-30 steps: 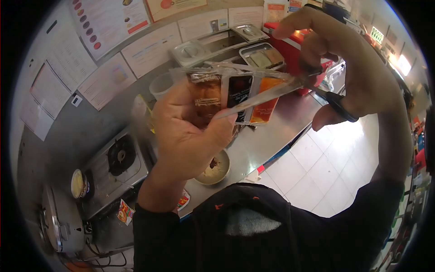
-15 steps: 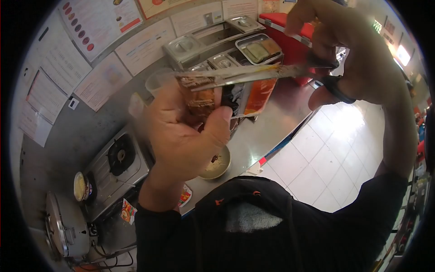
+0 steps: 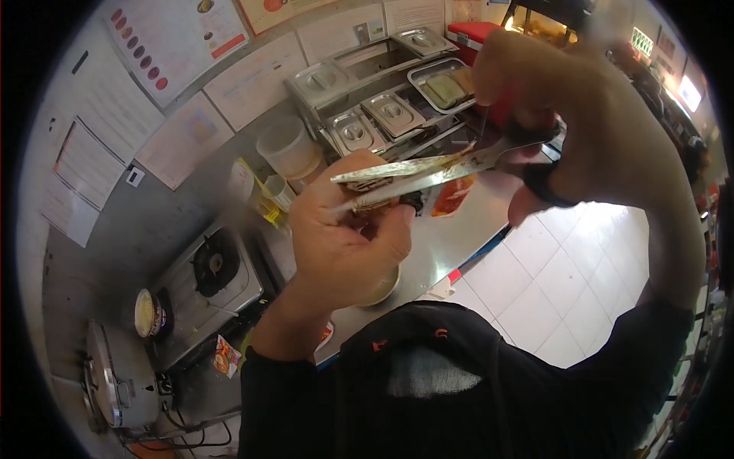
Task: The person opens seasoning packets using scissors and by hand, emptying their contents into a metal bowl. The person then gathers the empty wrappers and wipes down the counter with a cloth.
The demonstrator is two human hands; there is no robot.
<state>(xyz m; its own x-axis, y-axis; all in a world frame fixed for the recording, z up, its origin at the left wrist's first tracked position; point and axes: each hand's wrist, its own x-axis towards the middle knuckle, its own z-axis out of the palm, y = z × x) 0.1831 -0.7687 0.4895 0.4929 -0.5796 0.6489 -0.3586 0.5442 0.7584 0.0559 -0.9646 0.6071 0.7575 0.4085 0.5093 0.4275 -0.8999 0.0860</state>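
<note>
My left hand (image 3: 340, 241) is closed around a small bunch of sachets, its thumb pressed against them. An orange-red sachet (image 3: 454, 196) sticks out on the right of the bunch; a brown one is mostly hidden behind the fingers and blades. My right hand (image 3: 600, 126) grips a pair of scissors (image 3: 451, 173) by its black handles, with thumb and fingers through the loops. The blades are spread apart and point left across the top of the sachets. Below the left hand, a bowl (image 3: 386, 289) shows only its edge.
Lidded steel pans (image 3: 394, 112) stand at the back of the steel counter (image 3: 428, 260). A clear plastic tub (image 3: 289, 149) is left of them. On the left are a gas stove (image 3: 237, 264), a pot (image 3: 126, 375) and a torn red packet (image 3: 226, 356).
The scissor blades have opened, having been nearly together. My left hand and the sachets have shifted slightly right and down in view, and the brown sachet has tipped out of sight.
</note>
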